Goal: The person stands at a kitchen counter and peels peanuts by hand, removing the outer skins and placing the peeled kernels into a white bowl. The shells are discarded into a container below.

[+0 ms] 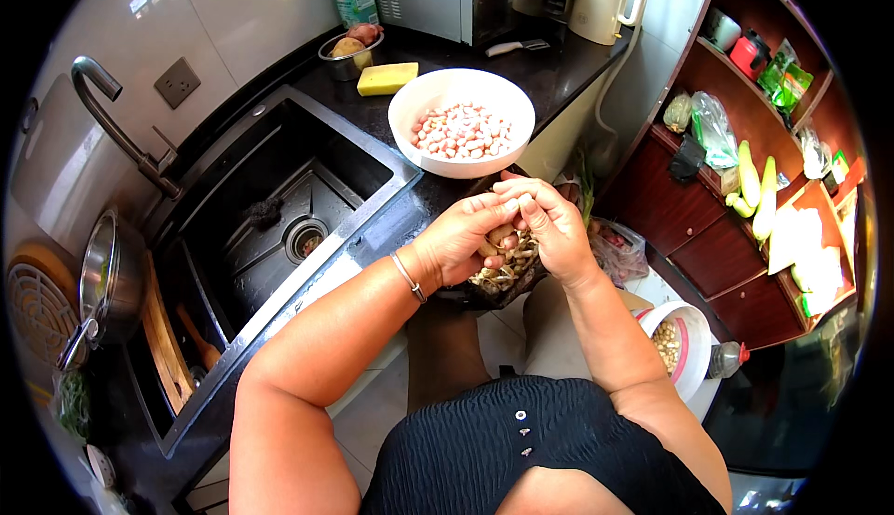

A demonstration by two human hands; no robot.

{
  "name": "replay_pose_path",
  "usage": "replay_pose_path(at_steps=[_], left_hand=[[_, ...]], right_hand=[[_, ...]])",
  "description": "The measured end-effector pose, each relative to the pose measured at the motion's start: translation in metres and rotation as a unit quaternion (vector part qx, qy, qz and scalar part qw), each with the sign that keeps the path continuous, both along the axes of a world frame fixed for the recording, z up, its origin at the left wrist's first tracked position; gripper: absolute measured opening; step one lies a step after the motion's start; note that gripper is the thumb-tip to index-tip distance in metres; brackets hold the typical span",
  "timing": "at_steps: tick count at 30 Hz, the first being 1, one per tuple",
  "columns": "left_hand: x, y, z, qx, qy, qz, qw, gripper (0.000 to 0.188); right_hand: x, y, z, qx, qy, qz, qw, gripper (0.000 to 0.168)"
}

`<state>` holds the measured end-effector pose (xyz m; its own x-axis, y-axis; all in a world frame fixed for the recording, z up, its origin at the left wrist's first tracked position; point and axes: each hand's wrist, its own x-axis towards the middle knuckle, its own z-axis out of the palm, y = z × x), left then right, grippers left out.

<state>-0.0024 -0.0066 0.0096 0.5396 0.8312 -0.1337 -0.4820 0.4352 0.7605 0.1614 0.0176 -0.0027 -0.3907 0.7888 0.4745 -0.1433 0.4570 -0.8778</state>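
Observation:
My left hand (464, 235), with a metal bangle at the wrist, holds unshelled peanuts (501, 235) in its curled fingers. Its thumb and fingertips meet those of my right hand (555, 232). Whatever is pinched between the fingertips is too small to tell. Below both hands lies a heap of peanut shells (517, 269) in a dark container, partly hidden by the hands. Just beyond my hands, a white bowl (419, 143) of shelled pink peanuts (464, 131) stands on the dark counter. A white bucket (698, 347) with unshelled peanuts (667, 344) is low at the right, beside my right forearm.
At the left is a black sink (279, 187) with a curved faucet (105, 82). A yellow sponge (387, 79), a metal bowl (351, 64) of root vegetables and a peeler-like tool (517, 47) lie behind the white bowl. Dark red shelves (726, 235) stand at the right.

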Motion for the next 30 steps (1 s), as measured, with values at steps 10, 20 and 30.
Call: replay_pose_path(at_steps=[10, 20, 30], left_hand=[[0.000, 0.000, -0.002, -0.046, 0.054, -0.018, 0.997, 0.032], [-0.001, 0.001, 0.005, -0.055, 0.053, 0.009, 0.997, 0.016], [-0.001, 0.001, 0.005, -0.057, 0.057, 0.049, 0.996, 0.013]], right_hand=[[-0.005, -0.011, 0.000, 0.062, -0.111, -0.112, 0.986, 0.019], [-0.008, -0.007, -0.005, 0.172, -0.115, -0.132, 0.969, 0.025], [-0.012, -0.010, -0.004, -0.219, 0.133, 0.093, 0.962, 0.037]])
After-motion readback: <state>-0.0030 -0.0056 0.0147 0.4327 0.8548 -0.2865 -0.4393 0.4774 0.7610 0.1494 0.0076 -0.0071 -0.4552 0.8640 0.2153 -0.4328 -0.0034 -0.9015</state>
